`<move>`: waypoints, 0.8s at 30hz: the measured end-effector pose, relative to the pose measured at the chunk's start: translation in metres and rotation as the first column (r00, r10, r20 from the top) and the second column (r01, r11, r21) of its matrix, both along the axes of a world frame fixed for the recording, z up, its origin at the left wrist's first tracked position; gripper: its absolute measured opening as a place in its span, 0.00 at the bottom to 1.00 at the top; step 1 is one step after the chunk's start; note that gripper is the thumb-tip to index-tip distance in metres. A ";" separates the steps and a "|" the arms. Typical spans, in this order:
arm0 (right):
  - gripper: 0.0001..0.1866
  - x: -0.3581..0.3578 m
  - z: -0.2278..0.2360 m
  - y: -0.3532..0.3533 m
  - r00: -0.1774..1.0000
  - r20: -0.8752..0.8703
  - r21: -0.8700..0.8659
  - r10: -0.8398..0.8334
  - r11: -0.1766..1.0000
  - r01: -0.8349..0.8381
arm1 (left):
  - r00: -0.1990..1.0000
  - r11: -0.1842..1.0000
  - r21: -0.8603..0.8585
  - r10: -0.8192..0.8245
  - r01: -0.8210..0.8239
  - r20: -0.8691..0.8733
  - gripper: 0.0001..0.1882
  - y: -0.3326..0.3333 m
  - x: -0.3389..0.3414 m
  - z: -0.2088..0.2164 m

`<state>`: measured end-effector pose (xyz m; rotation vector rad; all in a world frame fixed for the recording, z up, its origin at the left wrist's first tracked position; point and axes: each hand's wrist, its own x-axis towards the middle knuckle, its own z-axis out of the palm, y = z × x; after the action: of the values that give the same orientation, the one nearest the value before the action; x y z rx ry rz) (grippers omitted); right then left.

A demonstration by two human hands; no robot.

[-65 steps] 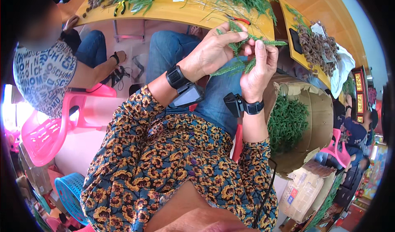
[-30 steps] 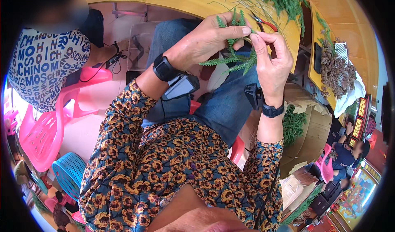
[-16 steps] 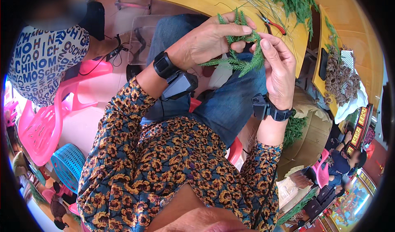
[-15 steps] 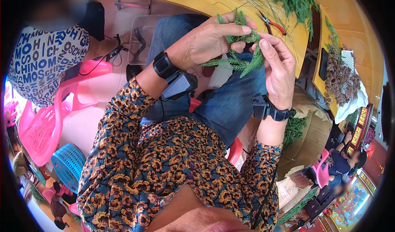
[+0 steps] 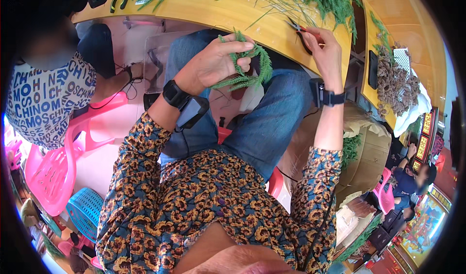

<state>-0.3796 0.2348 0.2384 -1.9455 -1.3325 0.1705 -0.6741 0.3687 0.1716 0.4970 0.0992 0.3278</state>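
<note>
The left hand pinches a ring of green sprigs between thumb and curled fingers, above the lap and just off the near edge of the yellow surface. The right hand, its fingers partly bent, is at the handles of the red-handled pliers on the surface's right side; whether it grips them, I cannot tell. Farther away lies a heap of greenery.
</note>
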 end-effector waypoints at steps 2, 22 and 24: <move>0.17 0.030 -0.005 -0.002 0.894 0.446 -0.111 0.053 0.994 -0.003 | 1.000 1.000 -0.006 0.013 -0.013 -0.023 0.06 0.004 0.002 -0.006; 0.17 0.099 -0.037 0.018 0.601 0.799 -0.007 -0.024 0.999 0.050 | 0.992 0.955 0.273 0.122 -0.113 -0.016 0.08 -0.007 0.022 -0.001; 0.18 0.116 -0.026 0.006 0.572 0.819 0.074 -0.045 0.997 -0.026 | 0.992 0.946 0.301 0.129 -0.122 -0.004 0.09 -0.011 0.027 0.001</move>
<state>-0.2638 0.2404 0.2122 -2.0213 -1.8534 -0.9190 -0.6472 0.3577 0.1728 0.7983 0.1046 0.4661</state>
